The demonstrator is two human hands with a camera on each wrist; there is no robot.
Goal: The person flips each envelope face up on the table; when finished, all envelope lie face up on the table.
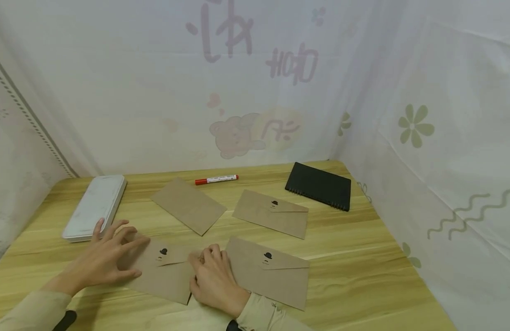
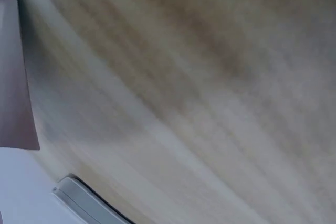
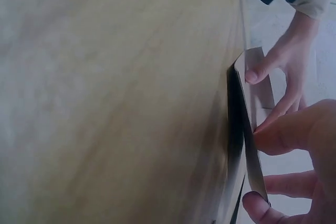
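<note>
A kraft paper envelope [image 1: 168,280] with a small black hat print lies at the front of the table between both hands. My left hand [image 1: 101,262], fingers spread, rests on its left end. At its right end, my right hand [image 1: 215,280] pinches the edge with curled fingers. The right wrist view shows the envelope [image 3: 255,171] edge between thumb and fingertips, raised off the tabletop. Just right of my right hand lies a second envelope [image 1: 279,287] with the same print. In the left wrist view only a corner of envelope [image 2: 16,103] shows.
Behind lie a plain-faced envelope [image 1: 190,207] and a printed one [image 1: 259,216]. A red marker [image 1: 216,179] lies near the back edge, a black spiral notebook [image 1: 318,186] at the back right. The white case [image 1: 95,207] stands beside my left fingers. Printed curtains [image 1: 155,92] surround the table.
</note>
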